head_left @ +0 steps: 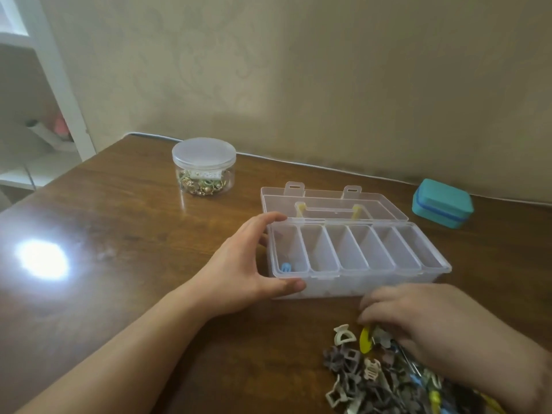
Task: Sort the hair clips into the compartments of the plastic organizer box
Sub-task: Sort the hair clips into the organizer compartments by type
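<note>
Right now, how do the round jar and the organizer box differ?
The round jar is lidded and untouched; the organizer box lies open, gripped by the left hand. The jar is full of gold trinkets; the box holds one blue clip. Both are clear plastic.

I see a glossy brown wooden table (125, 234), a translucent plastic organizer box (352, 282) (smooth-walled), and a clear plastic jar (204, 165).

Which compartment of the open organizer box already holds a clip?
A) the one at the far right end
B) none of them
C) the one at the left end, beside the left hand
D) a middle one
C: a small blue clip lies in the leftmost compartment of the organizer box, next to the left hand; the other compartments look empty.
</note>
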Demonstrator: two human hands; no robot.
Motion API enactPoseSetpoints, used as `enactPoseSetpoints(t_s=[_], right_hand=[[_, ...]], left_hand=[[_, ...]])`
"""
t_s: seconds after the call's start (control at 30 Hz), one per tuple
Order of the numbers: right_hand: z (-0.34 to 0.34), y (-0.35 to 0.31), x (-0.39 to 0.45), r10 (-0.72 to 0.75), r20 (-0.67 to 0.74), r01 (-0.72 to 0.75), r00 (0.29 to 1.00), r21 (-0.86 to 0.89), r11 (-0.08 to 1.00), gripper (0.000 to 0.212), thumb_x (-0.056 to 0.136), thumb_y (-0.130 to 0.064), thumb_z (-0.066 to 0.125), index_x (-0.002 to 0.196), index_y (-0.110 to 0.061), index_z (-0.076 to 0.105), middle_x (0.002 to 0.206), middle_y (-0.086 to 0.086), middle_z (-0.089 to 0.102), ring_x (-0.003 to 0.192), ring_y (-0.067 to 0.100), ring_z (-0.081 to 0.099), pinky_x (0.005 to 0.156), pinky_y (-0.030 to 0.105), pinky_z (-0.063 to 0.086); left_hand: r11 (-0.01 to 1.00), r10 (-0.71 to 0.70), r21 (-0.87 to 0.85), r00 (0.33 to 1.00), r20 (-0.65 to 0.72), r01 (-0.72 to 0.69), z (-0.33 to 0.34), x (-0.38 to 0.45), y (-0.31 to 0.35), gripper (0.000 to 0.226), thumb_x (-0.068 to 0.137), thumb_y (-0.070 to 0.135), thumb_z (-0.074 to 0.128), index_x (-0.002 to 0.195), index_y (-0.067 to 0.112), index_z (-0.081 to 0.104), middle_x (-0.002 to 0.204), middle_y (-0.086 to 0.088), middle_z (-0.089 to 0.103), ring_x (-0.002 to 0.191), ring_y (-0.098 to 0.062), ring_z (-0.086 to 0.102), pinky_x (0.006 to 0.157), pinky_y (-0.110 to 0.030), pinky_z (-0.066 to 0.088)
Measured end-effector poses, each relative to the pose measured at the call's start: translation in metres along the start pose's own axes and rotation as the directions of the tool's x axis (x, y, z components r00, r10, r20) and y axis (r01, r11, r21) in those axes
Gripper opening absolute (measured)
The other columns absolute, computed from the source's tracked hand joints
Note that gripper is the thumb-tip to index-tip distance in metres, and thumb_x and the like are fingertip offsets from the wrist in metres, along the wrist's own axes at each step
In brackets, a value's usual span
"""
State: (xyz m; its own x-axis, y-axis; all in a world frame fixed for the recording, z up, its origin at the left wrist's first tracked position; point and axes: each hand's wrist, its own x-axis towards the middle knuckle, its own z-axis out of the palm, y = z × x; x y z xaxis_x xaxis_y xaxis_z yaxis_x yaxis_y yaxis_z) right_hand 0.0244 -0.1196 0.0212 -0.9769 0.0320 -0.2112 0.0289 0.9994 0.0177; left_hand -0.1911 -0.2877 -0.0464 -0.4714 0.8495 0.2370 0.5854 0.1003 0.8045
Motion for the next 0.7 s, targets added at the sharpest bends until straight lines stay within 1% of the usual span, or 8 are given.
enactPoseSetpoints(t_s=[0.1, 0.2, 0.37, 0.43, 0.47, 0.57, 0.63, 0.7], right_hand=[[0.003, 0.001, -0.003, 0.040, -0.021, -0.040, 0.999, -0.008, 0.999, 0.048, 0.094, -0.023, 0.047, 0.133, -0.051, 0.039, 0.134, -0.033, 0.037, 0.120, -0.005, 0.043, 0.088, 0.021, 0.044], [0.009, 0.003, -0.006, 0.050, -0.057, -0.050, 0.997, -0.008, 0.999, 0.035, 0.095, -0.034, 0.048, 0.127, -0.047, 0.041, 0.123, -0.026, 0.045, 0.111, -0.003, 0.046, 0.081, 0.021, 0.044], [0.007, 0.004, -0.009, 0.028, -0.180, -0.024, 0.983, 0.024, 0.999, 0.010, 0.092, -0.044, 0.054, 0.101, -0.042, 0.052, 0.100, -0.025, 0.052, 0.091, -0.003, 0.052, 0.075, 0.015, 0.044], [0.003, 0.001, -0.010, 0.051, -0.266, -0.012, 0.963, 0.148, 0.989, 0.014, 0.087, -0.040, 0.064, 0.097, -0.047, 0.058, 0.092, -0.028, 0.058, 0.084, -0.006, 0.056, 0.069, 0.011, 0.045], [0.000, -0.002, -0.007, 0.090, -0.322, 0.003, 0.943, 0.279, 0.960, 0.022, 0.083, -0.037, 0.069, 0.101, -0.047, 0.061, 0.089, -0.027, 0.062, 0.078, -0.006, 0.058, 0.064, 0.010, 0.046], [-0.018, -0.015, 0.016, 0.232, -0.505, 0.148, 0.831, 0.604, 0.783, 0.042, 0.075, -0.033, 0.075, 0.112, -0.046, 0.060, 0.089, -0.016, 0.065, 0.056, 0.005, 0.055, 0.048, 0.012, 0.043], [-0.030, -0.021, 0.043, 0.298, -0.515, 0.152, 0.804, 0.662, 0.734, 0.041, 0.075, -0.031, 0.077, 0.110, -0.045, 0.060, 0.087, -0.013, 0.067, 0.055, 0.008, 0.057, 0.049, 0.016, 0.045], [-0.036, -0.027, 0.071, 0.301, -0.485, 0.095, 0.821, 0.637, 0.765, 0.039, 0.078, -0.026, 0.077, 0.110, -0.040, 0.061, 0.078, -0.011, 0.069, 0.062, 0.005, 0.063, 0.054, 0.013, 0.045]], left_hand=[[1.000, 0.007, -0.005, 1.000, -0.003, -0.007, -0.001, -0.001, 0.002, 0.096, 0.058, 0.073, 0.076, 0.141, 0.049, 0.032, 0.140, 0.028, 0.042, 0.118, 0.018, 0.042, 0.085, 0.000, 0.041], [1.000, -0.002, -0.011, 1.000, 0.001, 0.002, -0.001, -0.001, 0.002, 0.096, 0.059, 0.072, 0.077, 0.142, 0.049, 0.032, 0.141, 0.027, 0.042, 0.118, 0.018, 0.042, 0.085, 0.000, 0.041], [1.000, -0.007, -0.018, 1.000, -0.004, 0.007, 0.000, 0.000, 0.004, 0.096, 0.059, 0.072, 0.076, 0.141, 0.048, 0.033, 0.137, 0.029, 0.042, 0.117, 0.019, 0.042, 0.084, 0.002, 0.039], [1.000, -0.003, -0.023, 1.000, -0.001, 0.003, 0.000, 0.000, 0.004, 0.096, 0.059, 0.071, 0.076, 0.141, 0.047, 0.033, 0.135, 0.031, 0.042, 0.117, 0.019, 0.042, 0.084, 0.002, 0.039], [1.000, -0.002, -0.025, 1.000, -0.002, 0.002, 0.000, 0.000, 0.004, 0.096, 0.058, 0.070, 0.077, 0.141, 0.047, 0.033, 0.135, 0.031, 0.042, 0.117, 0.018, 0.042, 0.084, 0.002, 0.038], [1.000, -0.001, -0.031, 1.000, -0.004, 0.000, -0.001, 0.000, 0.003, 0.097, 0.058, 0.070, 0.077, 0.141, 0.046, 0.034, 0.136, 0.029, 0.044, 0.116, 0.015, 0.044, 0.086, 0.000, 0.040], [0.999, 0.012, -0.035, 1.000, -0.009, -0.012, 0.000, 0.001, 0.001, 0.096, 0.059, 0.067, 0.079, 0.141, 0.045, 0.035, 0.137, 0.025, 0.046, 0.117, 0.014, 0.045, 0.086, -0.001, 0.041], [0.999, 0.021, -0.037, 1.000, -0.016, -0.022, 0.000, 0.001, 0.000, 0.096, 0.060, 0.066, 0.080, 0.142, 0.044, 0.036, 0.138, 0.023, 0.046, 0.117, 0.013, 0.046, 0.086, -0.004, 0.042]])
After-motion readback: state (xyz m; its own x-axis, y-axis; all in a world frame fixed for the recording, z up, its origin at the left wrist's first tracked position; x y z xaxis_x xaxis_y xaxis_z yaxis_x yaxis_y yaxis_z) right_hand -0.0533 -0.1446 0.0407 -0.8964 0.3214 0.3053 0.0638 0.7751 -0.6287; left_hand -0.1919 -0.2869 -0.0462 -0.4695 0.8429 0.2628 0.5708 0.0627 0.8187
